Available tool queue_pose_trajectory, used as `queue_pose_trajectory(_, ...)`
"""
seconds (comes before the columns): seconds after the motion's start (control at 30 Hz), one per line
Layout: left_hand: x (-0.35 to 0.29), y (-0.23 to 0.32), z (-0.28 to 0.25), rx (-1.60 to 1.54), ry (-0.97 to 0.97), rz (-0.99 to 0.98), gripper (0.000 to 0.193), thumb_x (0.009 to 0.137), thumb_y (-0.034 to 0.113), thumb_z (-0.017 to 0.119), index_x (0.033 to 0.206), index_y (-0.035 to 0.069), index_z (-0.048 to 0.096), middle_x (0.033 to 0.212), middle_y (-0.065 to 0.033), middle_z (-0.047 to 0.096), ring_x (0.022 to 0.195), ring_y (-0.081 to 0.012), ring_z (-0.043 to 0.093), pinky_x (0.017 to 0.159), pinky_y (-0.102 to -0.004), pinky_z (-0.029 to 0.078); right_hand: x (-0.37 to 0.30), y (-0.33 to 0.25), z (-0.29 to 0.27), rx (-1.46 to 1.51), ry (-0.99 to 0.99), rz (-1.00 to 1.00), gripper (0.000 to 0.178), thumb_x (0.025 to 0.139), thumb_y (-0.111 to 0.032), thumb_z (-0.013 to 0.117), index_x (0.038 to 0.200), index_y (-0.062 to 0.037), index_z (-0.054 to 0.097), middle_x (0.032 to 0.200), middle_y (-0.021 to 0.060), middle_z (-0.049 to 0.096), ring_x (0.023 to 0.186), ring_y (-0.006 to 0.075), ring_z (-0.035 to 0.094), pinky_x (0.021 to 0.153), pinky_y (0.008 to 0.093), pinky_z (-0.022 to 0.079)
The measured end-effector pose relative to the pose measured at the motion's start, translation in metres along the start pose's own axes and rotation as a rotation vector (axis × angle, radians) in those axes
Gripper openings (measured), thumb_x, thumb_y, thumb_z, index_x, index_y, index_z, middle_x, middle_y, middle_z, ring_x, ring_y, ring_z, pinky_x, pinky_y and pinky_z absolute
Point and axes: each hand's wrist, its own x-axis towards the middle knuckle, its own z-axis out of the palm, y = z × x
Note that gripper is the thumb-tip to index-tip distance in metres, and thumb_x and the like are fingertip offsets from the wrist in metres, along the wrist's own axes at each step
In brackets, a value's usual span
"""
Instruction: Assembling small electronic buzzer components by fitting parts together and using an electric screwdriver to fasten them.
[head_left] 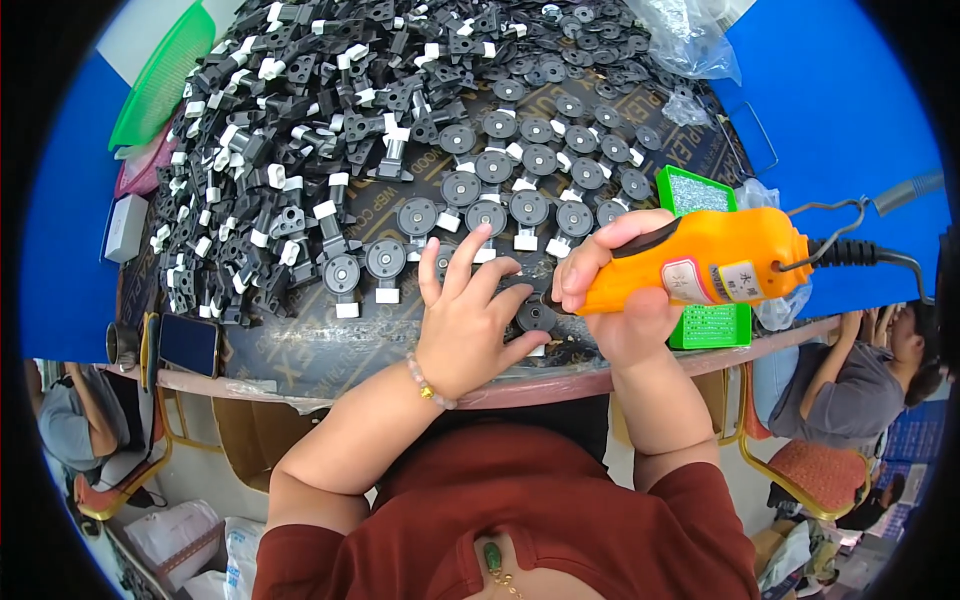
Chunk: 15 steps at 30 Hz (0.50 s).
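My right hand (pixel 632 335) grips an orange electric screwdriver (pixel 735 230), its nose pointing left and down. Beneath that nose lies a round black wheel-like part (pixel 536 314), partly covered by fingers. My left hand (pixel 468 325) is spread flat over the near parts, fingers apart. Its thumb and index finger reach to either side of the part by the tool, while its middle finger touches another black disc (pixel 486 217). Rows of similar discs with white tabs, such as one disc (pixel 341 273) at the left, lie around it. Where the tool's bit meets the part is hidden.
Black and white plastic pieces (pixel 300 130) are heaped at the far left, loose black discs (pixel 600 40) at the back. A green box (pixel 712 327) of small metal pieces stands right. A cable (pixel 850 252) trails from the screwdriver. A phone (pixel 190 345) lies left; people sit at both sides.
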Motion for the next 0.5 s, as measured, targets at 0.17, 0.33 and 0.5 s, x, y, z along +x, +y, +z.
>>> queue_pose_trajectory(0.17,0.0,0.0,-0.001,-0.01,-0.005,-0.003,0.048,0.063,0.046,0.087,0.098,0.016,0.075,0.119,-0.0009,0.061,0.141,-0.0344,0.036,0.113,-0.0659,0.013,-0.001,-0.005,0.001,-0.184,0.005,0.077,0.064,0.086,-0.057,0.073,0.113,-0.0045,0.049,0.078,0.011,0.064,0.06,0.0176,0.061,0.059,0.0345,0.054)
queue_pose_trajectory(0.33,0.001,0.0,-0.001,-0.052,-0.012,-0.01,0.047,0.063,0.04,0.087,0.099,0.013,0.075,0.118,-0.0032,0.06,0.142,-0.0328,0.036,0.114,-0.0661,0.014,0.0,-0.001,0.002,-0.196,-0.004,0.069,0.06,0.087,-0.055,0.074,0.109,-0.0046,0.049,0.077,0.0114,0.064,0.059,0.0179,0.061,0.059,0.0341,0.055)
queue_pose_trajectory(0.5,0.002,0.001,0.001,-0.047,0.009,-0.004,0.047,0.063,0.039,0.087,0.1,0.013,0.074,0.117,-0.002,0.06,0.142,-0.0321,0.037,0.114,-0.0661,0.014,0.001,0.006,0.013,-0.195,0.068,0.075,0.055,0.087,-0.047,0.077,0.104,-0.0031,0.049,0.076,0.0124,0.063,0.059,0.0185,0.061,0.057,0.0314,0.054)
